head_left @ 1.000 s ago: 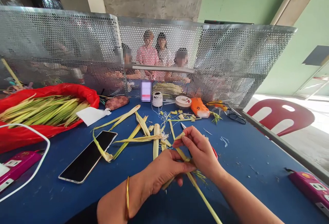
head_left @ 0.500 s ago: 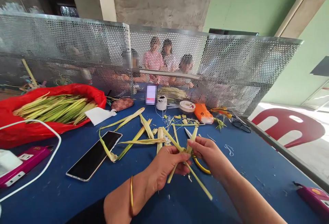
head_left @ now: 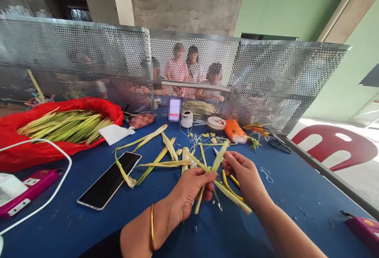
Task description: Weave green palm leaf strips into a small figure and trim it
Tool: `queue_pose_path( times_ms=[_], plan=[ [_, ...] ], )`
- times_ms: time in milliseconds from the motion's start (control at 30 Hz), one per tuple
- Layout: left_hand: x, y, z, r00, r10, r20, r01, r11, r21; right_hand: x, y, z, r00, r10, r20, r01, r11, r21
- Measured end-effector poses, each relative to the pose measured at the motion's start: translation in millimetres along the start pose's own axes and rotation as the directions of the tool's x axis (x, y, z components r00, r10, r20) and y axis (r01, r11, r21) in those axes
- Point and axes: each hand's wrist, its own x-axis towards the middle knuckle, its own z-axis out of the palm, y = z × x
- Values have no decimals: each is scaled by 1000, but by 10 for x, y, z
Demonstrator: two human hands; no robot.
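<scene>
The left hand [head_left: 192,190] pinches the crossed strips [head_left: 219,158] where they meet, above the counter [head_left: 266,230]. The right hand [head_left: 245,175] has its fingers curled just beside the upright strip; whether they grip it, I cannot tell. Yellow-handled scissors [head_left: 226,182] lie between the hands, partly hidden. Farther left are loose husks [head_left: 169,146], a phone [head_left: 109,181] and a red bag [head_left: 116,111] of leaves [head_left: 68,125].

Left of bottom centre, 1 thin gold-coloured bangle [head_left: 152,226] circles my wrist [head_left: 166,215] behind my bare left hand [head_left: 189,190]; a black sleeve [head_left: 103,246] shows at the bottom edge. My right hand [head_left: 244,174] and forearm [head_left: 286,222] are bare.
</scene>
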Motion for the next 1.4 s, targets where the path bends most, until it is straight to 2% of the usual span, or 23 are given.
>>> queue_pose_path(
  times_ms=[100, 167, 200, 267, 300, 333, 367, 467, 500, 533, 567, 633, 667, 733, 800, 867, 1000, 1100, 1200, 1267, 1333, 1400],
  plan=[
    [18, 53, -30, 990, 73, -118, -88, 989, -120, 15, -6, -14, 997, 30, -74, -31, 999, -24],
    [27, 96, -61, 982, 119, -148, -147, 970, -196, -8, 7, -13, 993, 109, 49, -103, 989, -103],
    [30, 118, -78, 980, 142, -142, -172, 959, -226, -28, 16, -11, 969, 185, 167, -162, 977, -141],
    [30, 161, -109, 975, 194, -113, -217, 938, -270, -66, 35, -9, 858, 333, 393, -290, 943, -166],
    [27, 180, -123, 970, 219, -104, -240, 927, -288, -78, 47, -9, 810, 361, 461, -342, 931, -129],
    [23, 198, -133, 966, 238, -105, -259, 917, -303, -81, 60, -10, 790, 362, 495, -387, 921, -56],
    [18, 214, -140, 961, 252, -111, -275, 908, -317, -76, 74, -9, 795, 354, 492, -428, 903, 43],
    [2, 233, -140, 951, 288, -115, -310, 885, -347, -56, 122, 28, 843, 405, 354, -518, 789, 332],
    [-1, 227, -132, 949, 297, -103, -315, 883, -348, -63, 135, 57, 846, 426, 321, -526, 765, 372],
    [-2, 213, -122, 948, 304, -91, -316, 885, -342, -82, 147, 94, 855, 417, 309, -512, 777, 367],
    [0, 193, -109, 948, 308, -78, -316, 891, -326, -112, 157, 137, 870, 370, 324, -469, 824, 319],
    [13, 137, -82, 950, 307, -61, -312, 910, -273, -197, 173, 225, 910, 200, 364, -267, 953, 141],
    [22, 108, -70, 951, 303, -52, -307, 919, -246, -242, 181, 264, 919, 140, 368, -165, 986, 35],
    [44, 59, -55, 955, 293, -39, -295, 932, -210, -321, 194, 319, 936, 62, 346, -16, 991, -135],
    [64, 40, -57, 960, 277, -24, -277, 941, -193, -376, 196, 344, 939, -4, 344, 86, 971, -224],
    [72, 54, -69, 968, 250, -26, -251, 950, -184, -414, 175, 349, 912, -82, 401, 197, 947, -254],
    [61, 123, -92, 976, 202, -81, -215, 954, -211, -474, 68, 344, 826, -191, 530, 371, 893, -256],
    [56, 159, -109, 966, 239, -100, -256, 941, -222, -487, -12, 303, 774, -248, 583, 512, 786, -346],
    [55, 180, -134, 961, 264, -88, -277, 939, -204, -425, -46, 203, 748, -449, 489, 663, 517, -541],
    [51, 181, -144, 970, 241, -30, -243, 956, -164, -343, -41, 129, 710, -604, 362, 644, 352, -679],
    [47, 162, -140, 973, 226, 40, -220, 969, -115, -263, -23, 80, 708, -614, 350, 617, 295, -730],
    [54, 123, -124, 966, 251, 62, -248, 967, -55, -218, -2, 70, 730, -526, 437, 635, 283, -719]
  ],
)
